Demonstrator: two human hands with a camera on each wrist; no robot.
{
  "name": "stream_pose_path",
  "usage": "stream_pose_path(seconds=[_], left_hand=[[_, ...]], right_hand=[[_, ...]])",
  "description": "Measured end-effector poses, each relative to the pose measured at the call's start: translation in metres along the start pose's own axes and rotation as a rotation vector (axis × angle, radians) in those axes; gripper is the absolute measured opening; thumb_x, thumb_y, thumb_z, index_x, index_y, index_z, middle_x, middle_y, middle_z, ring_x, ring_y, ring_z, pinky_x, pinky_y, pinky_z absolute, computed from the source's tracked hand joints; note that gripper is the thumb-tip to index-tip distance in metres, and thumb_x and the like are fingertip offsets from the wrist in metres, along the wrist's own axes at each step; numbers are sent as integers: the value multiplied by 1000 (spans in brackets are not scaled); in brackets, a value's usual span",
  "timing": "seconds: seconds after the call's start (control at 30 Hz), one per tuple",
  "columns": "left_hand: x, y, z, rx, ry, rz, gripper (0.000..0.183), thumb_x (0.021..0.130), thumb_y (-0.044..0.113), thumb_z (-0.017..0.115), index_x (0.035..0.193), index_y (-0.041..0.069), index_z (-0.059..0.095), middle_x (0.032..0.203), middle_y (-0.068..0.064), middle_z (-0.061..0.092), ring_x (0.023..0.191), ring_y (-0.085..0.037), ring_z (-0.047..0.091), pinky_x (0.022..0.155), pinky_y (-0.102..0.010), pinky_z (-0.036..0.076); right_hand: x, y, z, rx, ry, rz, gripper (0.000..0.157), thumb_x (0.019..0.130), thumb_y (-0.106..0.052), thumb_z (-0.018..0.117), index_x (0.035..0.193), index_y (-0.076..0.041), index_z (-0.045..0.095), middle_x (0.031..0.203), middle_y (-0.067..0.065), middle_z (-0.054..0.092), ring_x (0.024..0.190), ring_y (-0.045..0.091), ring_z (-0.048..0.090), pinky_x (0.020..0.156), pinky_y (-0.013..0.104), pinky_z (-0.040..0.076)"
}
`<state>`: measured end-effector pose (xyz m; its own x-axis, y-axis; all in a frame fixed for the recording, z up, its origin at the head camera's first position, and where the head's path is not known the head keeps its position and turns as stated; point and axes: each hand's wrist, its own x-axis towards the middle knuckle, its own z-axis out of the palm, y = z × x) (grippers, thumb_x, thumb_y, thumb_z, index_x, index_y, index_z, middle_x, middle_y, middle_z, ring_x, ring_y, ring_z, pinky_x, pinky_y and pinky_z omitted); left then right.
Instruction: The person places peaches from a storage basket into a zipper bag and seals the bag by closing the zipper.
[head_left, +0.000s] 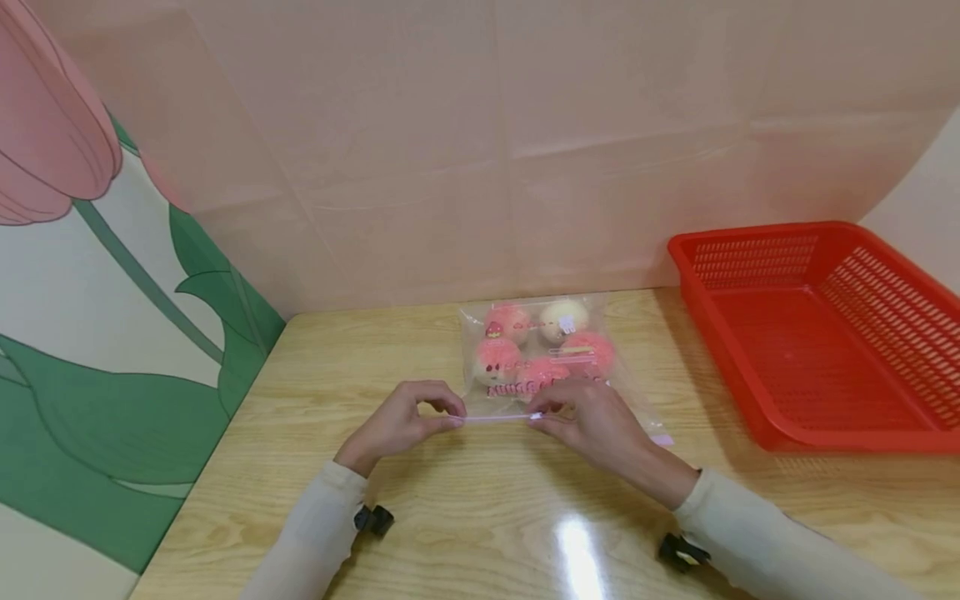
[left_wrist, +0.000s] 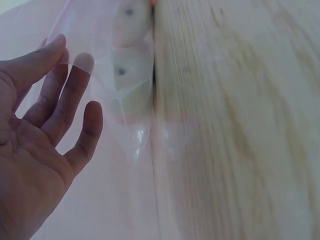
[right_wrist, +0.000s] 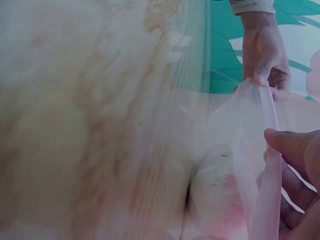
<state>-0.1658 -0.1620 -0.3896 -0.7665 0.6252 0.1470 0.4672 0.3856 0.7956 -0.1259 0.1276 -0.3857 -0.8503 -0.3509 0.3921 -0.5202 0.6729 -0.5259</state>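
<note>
A clear zip bag (head_left: 637, 400) with pink print lies on the table, its mouth edge towards me. Inside are several round pink and white balls (head_left: 498, 360). At the left end of the mouth, my left hand (head_left: 401, 421) pinches the pale pink zip strip (head_left: 497, 417) between thumb and fingertips. My right hand (head_left: 592, 421) pinches the same strip further right, at a small white slider (head_left: 536, 415). Seen from the right wrist, the strip stretches between both hands, raised off the table. The left wrist view shows the bag's film (left_wrist: 132, 130) hanging beyond my fingers.
To the right stands a red plastic basket (head_left: 772, 417) with slotted sides. The light wooden table (head_left: 360, 350) meets a pink cloth backdrop (head_left: 405, 167) behind the bag. A flower-patterned panel (head_left: 97, 417) borders the left side.
</note>
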Motion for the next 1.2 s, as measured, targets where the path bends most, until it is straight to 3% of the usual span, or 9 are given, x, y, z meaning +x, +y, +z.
stream_pose_path(seconds=[0.57, 1.2], left_hand=[[-1, 0, -1, 13, -8, -6, 6, 91, 17, 72, 97, 16, 74, 93, 2, 73, 90, -10, 64, 87, -35, 56], [-1, 1, -1, -4, -7, -18, 6, 91, 16, 72, 97, 16, 74, 95, 3, 72, 92, -11, 64, 88, -37, 55]], right_hand=[[-4, 3, -6, -42, -7, 7, 11, 78, -25, 85, 84, -28, 77, 79, -20, 69, 76, 4, 60, 65, 22, 45], [-8, 9, -11, -50, 4, -12, 13, 77, -23, 86, 84, -28, 77, 78, -19, 69, 75, 4, 62, 65, 21, 49]])
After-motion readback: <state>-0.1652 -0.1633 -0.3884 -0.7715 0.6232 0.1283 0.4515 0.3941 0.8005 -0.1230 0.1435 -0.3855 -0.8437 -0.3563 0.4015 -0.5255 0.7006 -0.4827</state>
